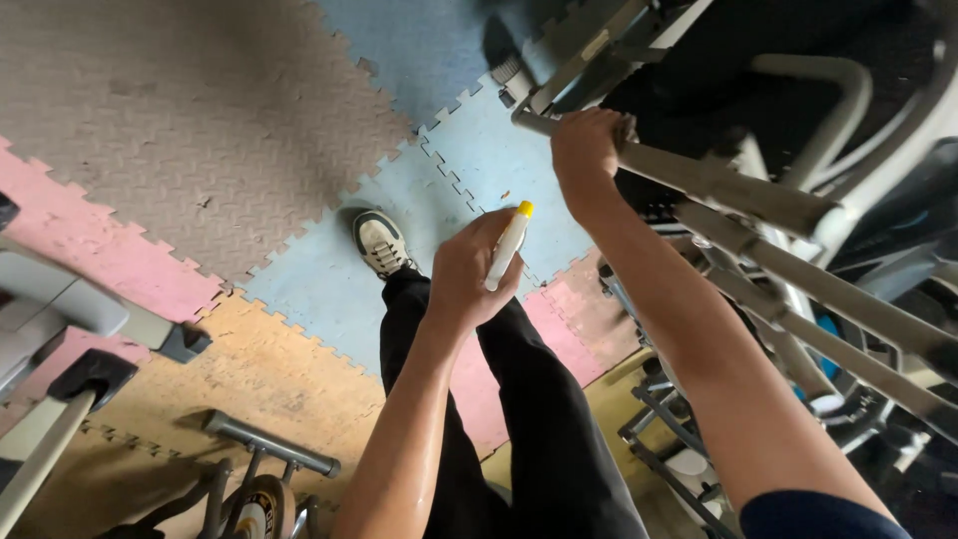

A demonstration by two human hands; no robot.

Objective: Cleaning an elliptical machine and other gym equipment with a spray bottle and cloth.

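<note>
My left hand (469,274) holds a slim white bottle with a yellow tip (507,245), its tip pointing up and to the right. My right hand (587,150) is closed over a grey metal bar (738,190) of an exercise machine, with what looks like a scrap of cloth under the fingers near the bar's end. My legs in black trousers (539,419) and one white shoe (381,242) show below the hands, standing on the foam floor.
Interlocking foam mats in grey (200,120), pink, blue (479,160) and tan cover the floor. A grey machine frame with more bars (848,319) fills the right side. Other equipment stands at the left edge (60,329) and bottom (264,469).
</note>
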